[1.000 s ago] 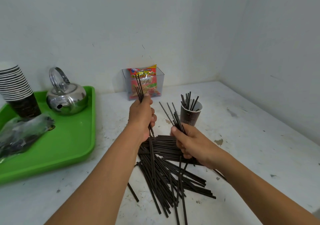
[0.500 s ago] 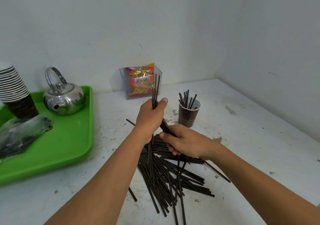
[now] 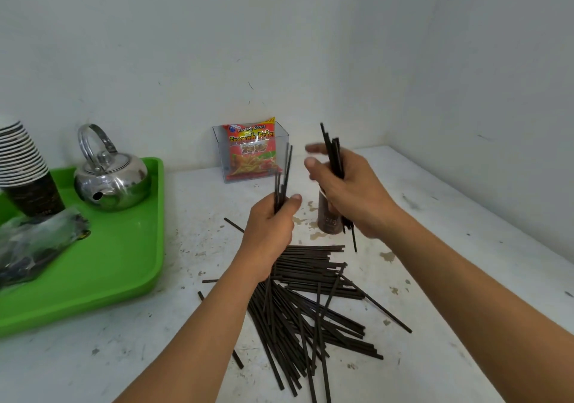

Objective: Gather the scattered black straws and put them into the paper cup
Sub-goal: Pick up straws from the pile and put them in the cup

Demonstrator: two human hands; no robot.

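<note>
A loose pile of black straws [image 3: 310,303] lies on the white table in front of me. My left hand [image 3: 273,225] grips a few straws [image 3: 285,169] upright above the pile's far edge. To its right, my right hand [image 3: 351,194] holds a thicker bundle of straws [image 3: 332,154] nearly upright, with the forefinger and thumb stretched out and blurred. This hand is in front of and above the brown paper cup [image 3: 327,221] and hides the cup's rim and contents. The bundle's lower ends hang beside the cup.
A green tray [image 3: 124,263] at the left carries a steel kettle [image 3: 111,182], a stack of paper cups [image 3: 25,172] and a plastic bag [image 3: 37,241]. A clear box with a snack packet [image 3: 251,154] stands at the back wall. Another wall runs along the table's right side.
My right hand has lifted its bundle of straws off the pile and moved it up and right over the cup. My left hand keeps its few straws upright.
</note>
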